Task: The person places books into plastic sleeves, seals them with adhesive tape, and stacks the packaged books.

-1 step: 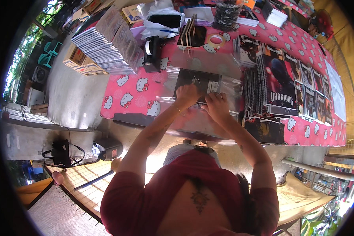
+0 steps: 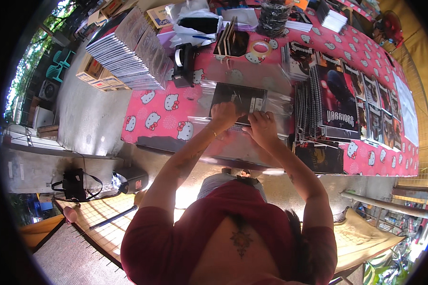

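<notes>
A black spiral-bound notebook (image 2: 240, 93) with a pale label lies flat on the table in front of me. Clear plastic wrap (image 2: 279, 105) spreads around it and past its sides. My left hand (image 2: 224, 115) is closed, its fingers curled down over the notebook's near left part; what lies inside the fingers is hidden. Close by on the right, my right hand (image 2: 262, 126) is bent at the notebook's near right corner. Its thumb and fingers pinch the wrap by the spiral edge.
Stacked notebooks (image 2: 335, 97) with dark printed covers stand right of my hands. At the left rises a tall notebook pile (image 2: 128, 52). A black tape dispenser (image 2: 182, 66) and a tape roll (image 2: 260, 49) sit beyond the wrap, on a pink patterned tablecloth (image 2: 171, 102).
My left hand has shifted slightly to the left over the notebook. The right hand stays almost in place.
</notes>
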Available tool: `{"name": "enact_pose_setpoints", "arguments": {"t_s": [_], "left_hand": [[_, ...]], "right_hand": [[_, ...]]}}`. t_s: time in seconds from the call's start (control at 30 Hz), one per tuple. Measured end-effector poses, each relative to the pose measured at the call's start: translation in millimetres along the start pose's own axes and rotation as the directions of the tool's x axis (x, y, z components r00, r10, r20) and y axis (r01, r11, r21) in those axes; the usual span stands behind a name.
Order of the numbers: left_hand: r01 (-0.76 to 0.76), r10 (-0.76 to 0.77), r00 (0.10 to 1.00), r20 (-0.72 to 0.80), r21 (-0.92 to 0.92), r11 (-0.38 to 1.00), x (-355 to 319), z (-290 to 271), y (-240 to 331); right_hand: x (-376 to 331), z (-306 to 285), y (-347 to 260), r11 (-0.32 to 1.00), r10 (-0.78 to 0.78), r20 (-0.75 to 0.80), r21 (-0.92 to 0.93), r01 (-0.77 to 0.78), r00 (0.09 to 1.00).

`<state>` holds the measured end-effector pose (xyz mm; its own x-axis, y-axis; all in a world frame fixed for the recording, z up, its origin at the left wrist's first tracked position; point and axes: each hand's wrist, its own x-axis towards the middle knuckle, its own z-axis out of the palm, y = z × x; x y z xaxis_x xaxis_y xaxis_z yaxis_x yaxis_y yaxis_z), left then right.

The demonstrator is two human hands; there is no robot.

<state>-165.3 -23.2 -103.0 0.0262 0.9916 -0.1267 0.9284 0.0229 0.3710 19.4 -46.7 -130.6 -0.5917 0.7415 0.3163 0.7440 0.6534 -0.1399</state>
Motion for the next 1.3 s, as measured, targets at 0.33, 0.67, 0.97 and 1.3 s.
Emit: {"name": "enact_pose_setpoints", "arguments": {"t_s": [0.33, 0.67, 0.97, 1.3], "left_hand": [[-0.344, 0.369, 0.869, -0.331, 0.133, 0.93, -53, 33, -16], [-0.534, 0.237, 0.716, -0.656, -0.297, 0.792, -49, -11, -63], [-0.385, 0.067, 0.923, -0.379, -0.902, 0.197, 31, -34, -91], [-0.337, 0.341, 0.916, -0.21, -0.865, 0.373, 26, -48, -87]], "right_hand": [[42, 15, 27, 0.982, 0.155, 0.051, 0.105, -0.159, 0.987], [129, -69, 112, 0.386, 0.286, 0.529, 0.7, -0.601, 0.799], [101, -47, 61, 0.507, 0.319, 0.049, 0.835, -0.214, 0.946], [74, -62, 28, 0.59, 0.338, -0.173, 0.805, -0.065, 0.925]]}}
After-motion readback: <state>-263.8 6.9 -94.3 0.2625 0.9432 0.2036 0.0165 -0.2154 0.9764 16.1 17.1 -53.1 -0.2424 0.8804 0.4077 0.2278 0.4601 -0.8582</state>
